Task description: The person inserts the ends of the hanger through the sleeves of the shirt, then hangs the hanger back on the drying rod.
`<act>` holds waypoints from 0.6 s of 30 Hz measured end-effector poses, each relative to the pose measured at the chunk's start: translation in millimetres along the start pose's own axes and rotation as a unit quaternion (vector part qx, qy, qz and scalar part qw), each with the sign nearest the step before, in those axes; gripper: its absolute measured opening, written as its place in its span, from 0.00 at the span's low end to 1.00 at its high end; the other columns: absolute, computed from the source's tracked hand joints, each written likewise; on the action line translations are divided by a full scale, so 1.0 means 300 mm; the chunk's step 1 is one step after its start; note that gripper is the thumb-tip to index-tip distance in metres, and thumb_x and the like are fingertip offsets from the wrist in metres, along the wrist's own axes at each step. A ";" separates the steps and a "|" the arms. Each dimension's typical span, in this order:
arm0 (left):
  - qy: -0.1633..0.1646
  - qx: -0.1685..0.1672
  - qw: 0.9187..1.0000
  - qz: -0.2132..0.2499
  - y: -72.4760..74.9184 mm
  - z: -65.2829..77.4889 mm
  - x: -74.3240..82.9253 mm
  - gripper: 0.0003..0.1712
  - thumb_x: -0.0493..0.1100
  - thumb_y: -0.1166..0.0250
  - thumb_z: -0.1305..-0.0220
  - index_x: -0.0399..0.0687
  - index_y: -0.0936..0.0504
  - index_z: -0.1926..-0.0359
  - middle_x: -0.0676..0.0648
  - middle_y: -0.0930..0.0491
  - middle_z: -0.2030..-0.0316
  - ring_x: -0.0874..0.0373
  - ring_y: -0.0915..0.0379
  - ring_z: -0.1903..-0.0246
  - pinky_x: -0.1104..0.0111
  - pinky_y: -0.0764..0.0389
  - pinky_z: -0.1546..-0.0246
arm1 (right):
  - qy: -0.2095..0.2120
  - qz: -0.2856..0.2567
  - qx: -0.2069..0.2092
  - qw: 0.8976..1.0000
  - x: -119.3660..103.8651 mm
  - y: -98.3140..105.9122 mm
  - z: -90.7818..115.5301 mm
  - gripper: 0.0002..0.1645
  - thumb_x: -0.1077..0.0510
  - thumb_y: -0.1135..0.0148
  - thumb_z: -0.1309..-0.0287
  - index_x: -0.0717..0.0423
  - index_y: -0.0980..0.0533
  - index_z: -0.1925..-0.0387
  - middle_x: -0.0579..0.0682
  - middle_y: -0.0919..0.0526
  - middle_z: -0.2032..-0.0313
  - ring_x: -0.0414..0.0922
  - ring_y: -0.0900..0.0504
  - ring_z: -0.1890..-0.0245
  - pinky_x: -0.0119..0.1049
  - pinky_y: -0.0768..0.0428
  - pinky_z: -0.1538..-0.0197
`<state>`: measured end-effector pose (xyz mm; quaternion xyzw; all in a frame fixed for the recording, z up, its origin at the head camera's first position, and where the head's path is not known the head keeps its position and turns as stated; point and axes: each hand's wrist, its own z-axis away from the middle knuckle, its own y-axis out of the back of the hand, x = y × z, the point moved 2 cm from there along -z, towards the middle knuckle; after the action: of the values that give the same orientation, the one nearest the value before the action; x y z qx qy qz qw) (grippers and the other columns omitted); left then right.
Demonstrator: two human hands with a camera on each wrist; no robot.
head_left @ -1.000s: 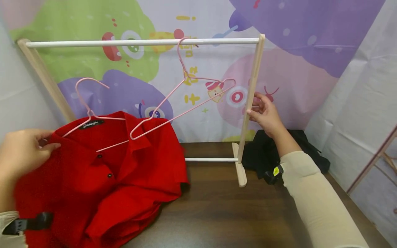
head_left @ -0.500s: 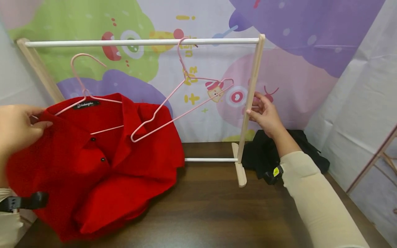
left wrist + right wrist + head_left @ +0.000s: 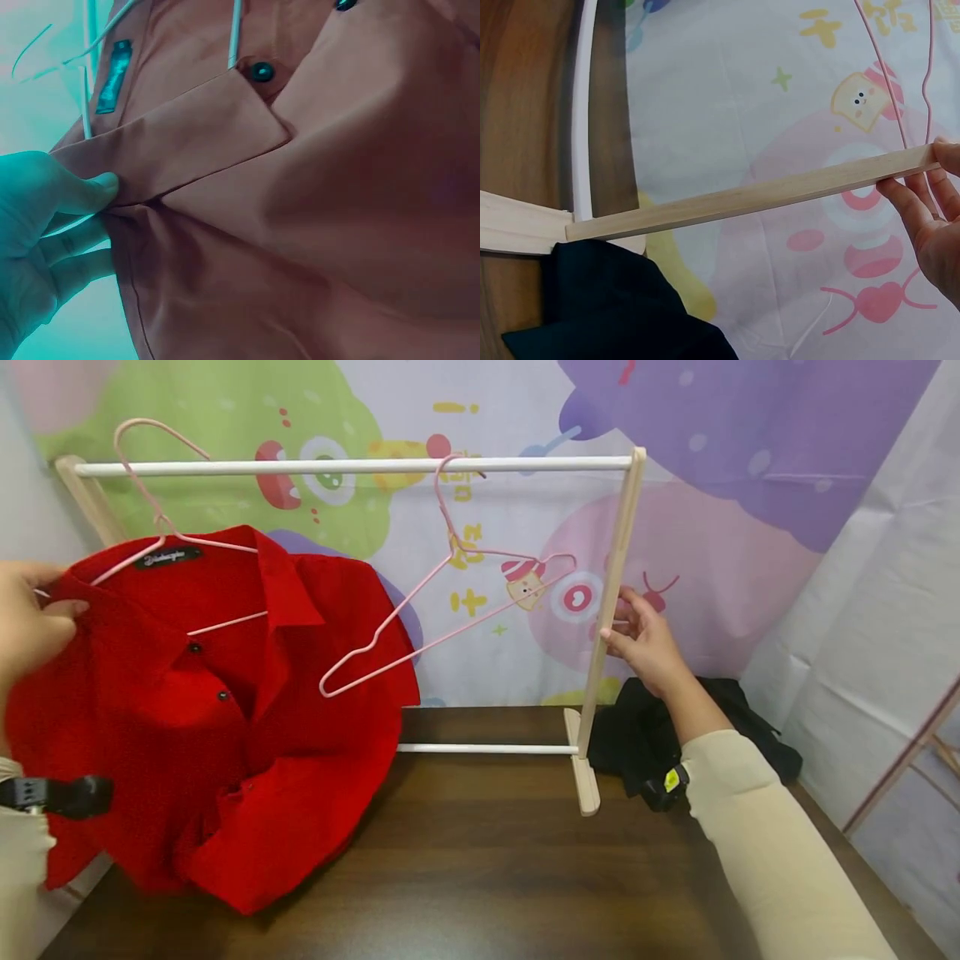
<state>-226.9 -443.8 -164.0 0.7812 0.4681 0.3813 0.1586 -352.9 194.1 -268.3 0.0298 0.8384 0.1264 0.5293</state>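
A red button-up shirt (image 3: pixel 337 618) hangs on a pink wire hanger (image 3: pixel 141 487) at the left. My left hand (image 3: pixel 33 622) grips the shirt by its shoulder, near the collar; the left wrist view shows the thumb (image 3: pixel 101 187) pressed on the cloth. The hanger's hook overlaps the white rail (image 3: pixel 337 466) in the head view, its top above the bar; contact cannot be told. At the right, my right hand (image 3: pixel 647 643) holds the rack's wooden post (image 3: pixel 618 543) between thumb and fingers. A bare pink hanger (image 3: pixel 416 592) hangs from the rail, partly before the shirt.
Black cloth (image 3: pixel 705 718) lies on the brown table (image 3: pixel 480 860) behind the right forearm. The rack's foot (image 3: pixel 583 768) and lower bar (image 3: pixel 487 749) stand on the table. A cartoon-printed backdrop (image 3: pixel 495 410) covers the back. Pinkish rods (image 3: pixel 911 747) lean at the right edge.
My left hand has raised the shirt and its hanger, moving up and leftward, so the hook has risen from below the rail to its height. My right hand has stayed on the post.
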 end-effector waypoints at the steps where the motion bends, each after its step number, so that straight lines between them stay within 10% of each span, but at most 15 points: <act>1: 0.005 0.004 1.000 -0.001 0.001 -0.009 -0.007 0.35 0.24 0.46 0.45 0.81 0.29 0.77 0.82 0.37 0.84 0.85 0.41 0.83 0.84 0.39 0.86 | 0.000 0.001 0.000 1.000 0.000 0.001 0.002 0.39 0.68 0.43 0.35 0.52 0.45 0.26 0.64 0.30 0.43 0.58 0.26 0.44 0.46 0.22 0.50; 10: 0.014 0.000 0.998 -0.060 0.000 -0.065 0.064 0.07 0.25 0.46 0.47 0.23 0.24 0.66 0.82 0.42 0.88 0.81 0.46 0.86 0.78 0.42 0.88 | 0.002 0.011 0.004 1.000 0.004 0.002 0.003 0.40 0.69 0.44 0.35 0.53 0.46 0.25 0.65 0.30 0.43 0.57 0.25 0.45 0.44 0.21 0.50; 18: 0.021 -0.052 0.983 -0.176 -0.017 -0.079 0.141 0.12 0.30 0.43 0.44 0.21 0.24 0.63 0.26 0.24 0.76 0.47 0.34 0.82 0.64 0.37 0.78 | 0.003 0.011 0.002 1.000 -0.002 -0.001 0.003 0.41 0.69 0.43 0.35 0.53 0.46 0.25 0.65 0.30 0.43 0.60 0.26 0.44 0.45 0.22 0.50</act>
<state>-236.3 -407.7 -132.5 0.6686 0.5813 0.3880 0.2540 -351.9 193.8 -268.4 0.0396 0.8398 0.1302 0.5255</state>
